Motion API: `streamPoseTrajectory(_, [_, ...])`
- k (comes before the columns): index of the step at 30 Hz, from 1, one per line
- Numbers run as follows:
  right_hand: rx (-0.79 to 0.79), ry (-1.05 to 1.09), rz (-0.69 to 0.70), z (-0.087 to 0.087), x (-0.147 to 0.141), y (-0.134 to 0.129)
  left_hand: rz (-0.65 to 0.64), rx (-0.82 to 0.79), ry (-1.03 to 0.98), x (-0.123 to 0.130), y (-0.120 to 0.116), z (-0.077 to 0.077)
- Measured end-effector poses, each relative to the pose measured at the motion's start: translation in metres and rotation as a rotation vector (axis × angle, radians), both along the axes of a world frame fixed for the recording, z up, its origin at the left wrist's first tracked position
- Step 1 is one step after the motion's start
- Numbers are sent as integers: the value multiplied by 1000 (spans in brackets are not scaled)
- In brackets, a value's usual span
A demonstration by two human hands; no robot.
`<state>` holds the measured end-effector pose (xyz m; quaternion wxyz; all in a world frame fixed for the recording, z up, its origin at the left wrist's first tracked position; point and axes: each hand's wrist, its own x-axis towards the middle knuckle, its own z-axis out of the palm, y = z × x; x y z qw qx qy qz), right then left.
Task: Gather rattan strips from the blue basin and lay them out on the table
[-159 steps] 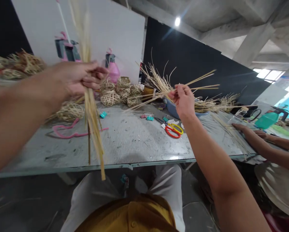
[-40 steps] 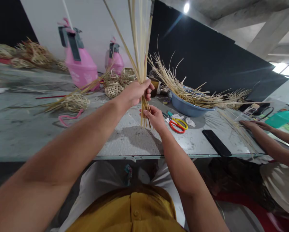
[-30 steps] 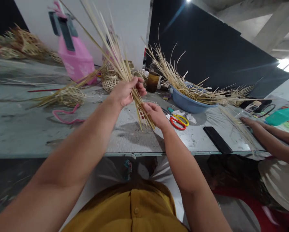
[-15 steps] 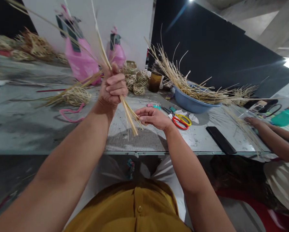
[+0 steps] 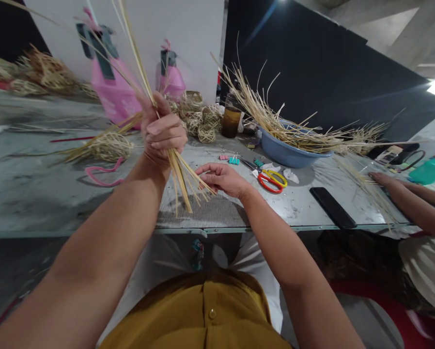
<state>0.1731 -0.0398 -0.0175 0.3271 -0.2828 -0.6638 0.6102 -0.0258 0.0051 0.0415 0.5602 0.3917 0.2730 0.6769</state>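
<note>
My left hand (image 5: 164,128) is raised over the table, its fingers wrapped round a bundle of thin bamboo strips (image 5: 181,182). The long ends rise above the fist towards the upper left. Below it, the short ends fan out downwards. At the right side of this fan is my right hand (image 5: 223,179), with thumb and fingers closed in about the tip of an outer strip; the exact contact is partly hidden. Beneath both hands a grey textured patch (image 5: 221,213) lies at the table edge. Red-and-yellow-handled scissors (image 5: 270,182) rest right of my right hand.
A blue basin (image 5: 293,154) heaped with strips stands behind the scissors. Woven balls (image 5: 206,123), pink spray bottles (image 5: 116,92) and a brown jar (image 5: 231,121) line the back. A black phone (image 5: 332,207) lies on the right, near another person's hands (image 5: 382,179).
My left hand has moved slightly left with the bundle, whose lower ends are now spread wider. My right hand has shifted a little left and stays by the strip ends.
</note>
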Motion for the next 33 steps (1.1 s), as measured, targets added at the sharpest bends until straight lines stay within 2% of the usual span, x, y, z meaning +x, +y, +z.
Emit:
streamPoseTrajectory(2, [-30, 8, 22, -2, -1, 1, 63, 124, -125, 1, 3, -1])
streamPoseTrajectory(4, [-75, 8, 50, -3, -1, 1, 37, 146, -219, 3, 6, -2])
streamPoseTrajectory(7, [-123, -4, 72, -2, -1, -1, -111, 104, -407, 6, 12, -3])
streamPoseTrajectory(11, [-144, 13, 59, 3, -2, -6, -344, 140, -627, 7, 23, -5])
streamPoseTrajectory(13, [-148, 14, 55, 6, -3, -9, -412, 140, -626, 6, 26, -5])
streamPoseTrajectory(16, [-143, 7, 63, 9, -3, -10, -443, 91, -586, 5, 26, -4])
streamPoseTrajectory(23, [-89, 3, 40, 4, -2, -7, -373, 41, -529, 10, 12, 4])
streamPoseTrajectory(27, [29, -62, -58, 3, -1, -3, -365, 55, -504, 8, 0, 18])
streamPoseTrajectory(31, [201, -253, -164, 2, 2, 2, -383, 54, -469, 2, -12, 35])
streamPoseTrajectory(33, [292, -364, -218, 1, 6, 6, -375, 37, -371, 0, -16, 42])
